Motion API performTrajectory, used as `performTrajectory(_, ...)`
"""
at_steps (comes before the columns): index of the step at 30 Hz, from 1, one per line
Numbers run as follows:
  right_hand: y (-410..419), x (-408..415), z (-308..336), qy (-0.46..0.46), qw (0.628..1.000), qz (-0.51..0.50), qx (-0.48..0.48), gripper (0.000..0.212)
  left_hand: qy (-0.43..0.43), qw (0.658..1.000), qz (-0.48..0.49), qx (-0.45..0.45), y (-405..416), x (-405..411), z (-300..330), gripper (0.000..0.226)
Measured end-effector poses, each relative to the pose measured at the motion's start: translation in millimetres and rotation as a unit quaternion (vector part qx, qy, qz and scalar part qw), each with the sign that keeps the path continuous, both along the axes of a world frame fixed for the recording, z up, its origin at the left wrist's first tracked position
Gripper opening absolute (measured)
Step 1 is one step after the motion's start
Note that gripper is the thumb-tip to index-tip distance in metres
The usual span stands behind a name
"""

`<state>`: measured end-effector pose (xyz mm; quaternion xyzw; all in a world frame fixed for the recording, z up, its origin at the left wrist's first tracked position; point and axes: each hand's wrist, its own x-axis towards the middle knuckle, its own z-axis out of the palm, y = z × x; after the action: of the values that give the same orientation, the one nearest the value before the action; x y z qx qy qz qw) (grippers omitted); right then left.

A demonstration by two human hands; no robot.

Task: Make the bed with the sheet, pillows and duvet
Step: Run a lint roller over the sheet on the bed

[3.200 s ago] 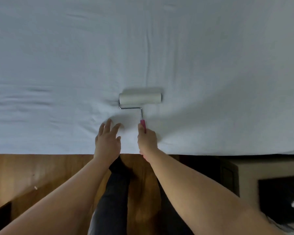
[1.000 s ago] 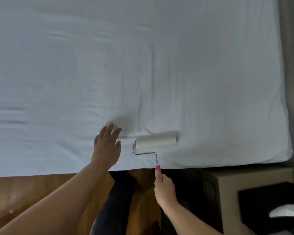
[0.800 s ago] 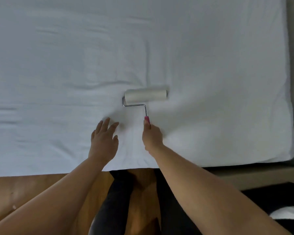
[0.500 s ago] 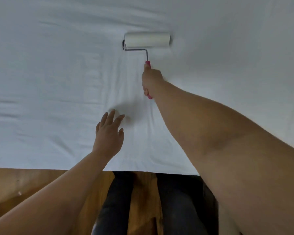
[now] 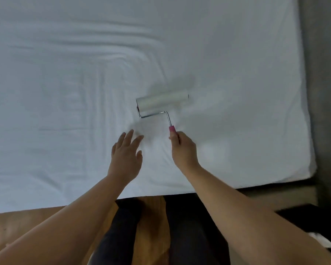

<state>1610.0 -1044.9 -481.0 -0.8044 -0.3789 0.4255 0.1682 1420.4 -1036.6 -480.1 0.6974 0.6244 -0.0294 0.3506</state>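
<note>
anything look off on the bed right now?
Mostly fine. The sheet has a band of wrinkles left of the lint roller, which the right hand grips; the left hand lies open on the sheet.

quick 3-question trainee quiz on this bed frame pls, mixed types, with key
1. True or false: the left hand grips the lint roller.
2. The right hand holds the roller by: A) the white drum B) the pink handle C) the metal frame.
3. Fill in: the roller lies against the white ____.

Key: 1 false, its fingers lie straight on the sheet, beside the roller. 2 B. 3 sheet.
</note>
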Motion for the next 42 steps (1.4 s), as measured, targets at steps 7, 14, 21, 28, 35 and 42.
performTrajectory(7,-173,47,24,-0.011,0.994,-0.025,-0.107,0.047,0.004,0.998,-0.061,-0.03,-21,30,-2,0.054)
performTrajectory(14,-211,44,19,-0.021,0.98,0.008,-0.195,0.04,0.019,0.996,-0.08,-0.047,-27,39,-11,0.054)
performTrajectory(21,-96,20,-10,0.015,0.987,0.01,-0.163,0.058,0.041,0.998,-0.043,-0.029,-15,26,-14,0.054)
performTrajectory(28,90,5,-38,0.026,0.991,-0.025,-0.132,0.062,0.038,0.999,-0.017,-0.03,-7,8,-16,0.051)
performTrajectory(35,238,-1,-19,0.096,0.952,-0.074,-0.281,0.06,0.013,1.0,0.003,-0.018,-2,-1,-25,0.051)
performTrajectory(42,247,12,-4,0.053,0.986,-0.051,-0.15,0.057,0.007,1.0,0.013,-0.002,15,7,-24,0.051)
